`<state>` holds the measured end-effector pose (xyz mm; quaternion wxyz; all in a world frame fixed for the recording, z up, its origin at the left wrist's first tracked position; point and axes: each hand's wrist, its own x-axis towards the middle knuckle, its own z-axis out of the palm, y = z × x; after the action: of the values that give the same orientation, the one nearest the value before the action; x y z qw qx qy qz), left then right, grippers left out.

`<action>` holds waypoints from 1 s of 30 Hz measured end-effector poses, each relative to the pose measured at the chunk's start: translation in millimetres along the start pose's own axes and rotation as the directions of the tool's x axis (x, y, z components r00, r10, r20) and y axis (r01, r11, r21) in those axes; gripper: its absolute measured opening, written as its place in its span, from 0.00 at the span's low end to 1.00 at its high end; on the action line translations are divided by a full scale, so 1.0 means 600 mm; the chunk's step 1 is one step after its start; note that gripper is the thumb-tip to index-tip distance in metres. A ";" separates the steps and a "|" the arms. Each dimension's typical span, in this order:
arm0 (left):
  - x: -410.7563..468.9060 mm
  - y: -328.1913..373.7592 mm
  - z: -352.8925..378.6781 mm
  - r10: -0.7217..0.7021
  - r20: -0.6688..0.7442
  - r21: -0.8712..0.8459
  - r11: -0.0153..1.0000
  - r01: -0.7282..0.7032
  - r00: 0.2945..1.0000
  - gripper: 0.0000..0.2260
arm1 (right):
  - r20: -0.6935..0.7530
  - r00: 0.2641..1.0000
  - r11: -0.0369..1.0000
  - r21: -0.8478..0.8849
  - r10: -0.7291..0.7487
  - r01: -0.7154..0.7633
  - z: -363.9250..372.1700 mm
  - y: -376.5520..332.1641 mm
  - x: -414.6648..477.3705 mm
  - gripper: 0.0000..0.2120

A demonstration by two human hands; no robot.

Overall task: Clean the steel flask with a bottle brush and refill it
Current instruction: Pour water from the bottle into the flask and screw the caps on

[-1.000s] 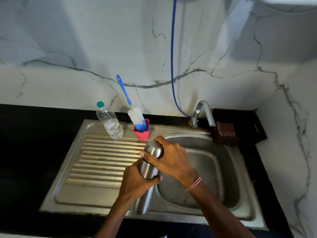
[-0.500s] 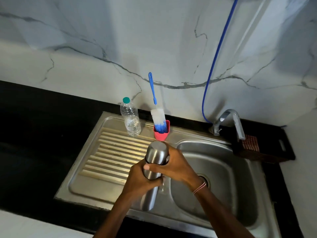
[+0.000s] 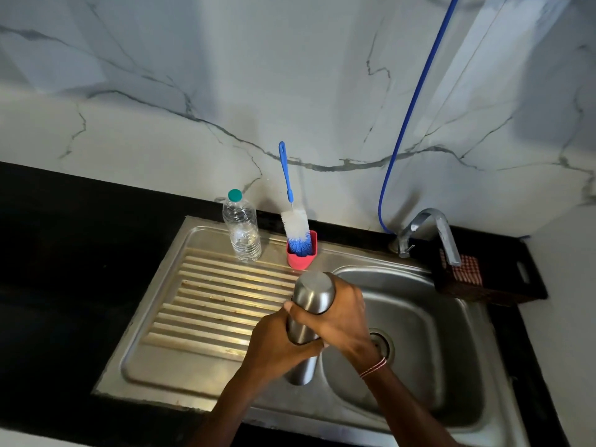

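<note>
The left hand [image 3: 277, 346] wraps around the middle of the tall brushed-steel flask [image 3: 313, 291]. The right hand [image 3: 340, 312] curls round its capped top. The flask is nearly upright, its base at the edge between ribbed steel drainboard [image 3: 219, 304] and sink basin [image 3: 419, 333]. Behind, a blue-handled white bottle brush [image 3: 295, 224] stands in a red cup [image 3: 301, 259], near a clear plastic water bottle [image 3: 242, 232].

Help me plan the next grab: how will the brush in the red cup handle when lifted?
The brush probably feels light: thin blue handle, fluffy bristles. Its wire neck may flex. The small red cup might tip as bristles drag out.
</note>
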<state>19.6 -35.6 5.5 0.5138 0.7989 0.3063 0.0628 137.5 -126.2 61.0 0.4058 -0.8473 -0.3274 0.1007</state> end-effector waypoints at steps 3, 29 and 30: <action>0.001 -0.025 0.017 0.087 -0.019 0.044 0.995 -0.086 0.996 0.36 | -0.109 0.993 0.998 -0.011 0.054 -0.055 -0.006 0.006 0.004 0.26; 0.121 -0.120 -0.046 -0.080 -0.293 0.064 0.993 0.103 0.953 0.21 | 0.051 0.998 0.994 -0.100 -0.048 0.053 0.093 -0.038 0.123 0.36; 0.133 -0.122 -0.051 -0.079 -0.285 0.059 0.993 0.099 0.955 0.22 | 0.056 0.997 0.994 -0.099 -0.049 0.054 0.097 -0.039 0.130 0.35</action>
<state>39.7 53.4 -60.2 0.4379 0.7852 0.4142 0.1419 160.7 -29.5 48.2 0.3560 -0.8550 -0.3646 0.0964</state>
